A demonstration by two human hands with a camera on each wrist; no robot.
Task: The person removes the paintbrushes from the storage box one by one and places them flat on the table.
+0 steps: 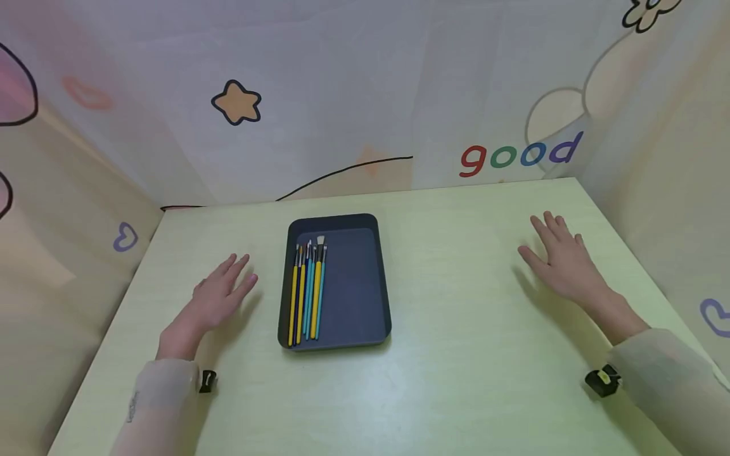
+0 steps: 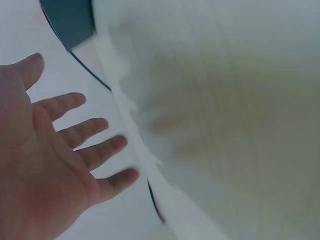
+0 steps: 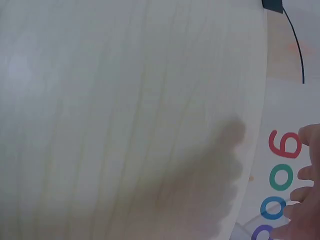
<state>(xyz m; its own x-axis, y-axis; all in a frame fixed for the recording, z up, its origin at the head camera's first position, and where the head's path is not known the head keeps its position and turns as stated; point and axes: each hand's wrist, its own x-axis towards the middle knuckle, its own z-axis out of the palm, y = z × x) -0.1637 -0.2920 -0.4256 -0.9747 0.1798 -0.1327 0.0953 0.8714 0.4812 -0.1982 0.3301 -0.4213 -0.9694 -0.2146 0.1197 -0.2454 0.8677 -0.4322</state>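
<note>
A dark grey tray (image 1: 356, 285) lies on the table in the head view. Several slim paintbrushes (image 1: 308, 291) with yellow, teal and dark blue handles lie side by side along its left side, bristles toward the far end. One brush has a wider white tip. To the left of the tray is my left hand (image 1: 219, 297), fingers spread and holding nothing; its palm (image 2: 45, 165) fills the left of the left wrist view. My right hand (image 1: 564, 259), fingers spread too, hovers over the table's right part, far from the tray. It shows only partly in the right wrist view.
The pale wooden table (image 1: 456, 304) meets a patterned cloth (image 1: 342, 95) at the back and both sides. That cloth carries a star and the word "good". A small black device (image 1: 603, 381) sits at the right wrist, another (image 1: 208, 381) at the left.
</note>
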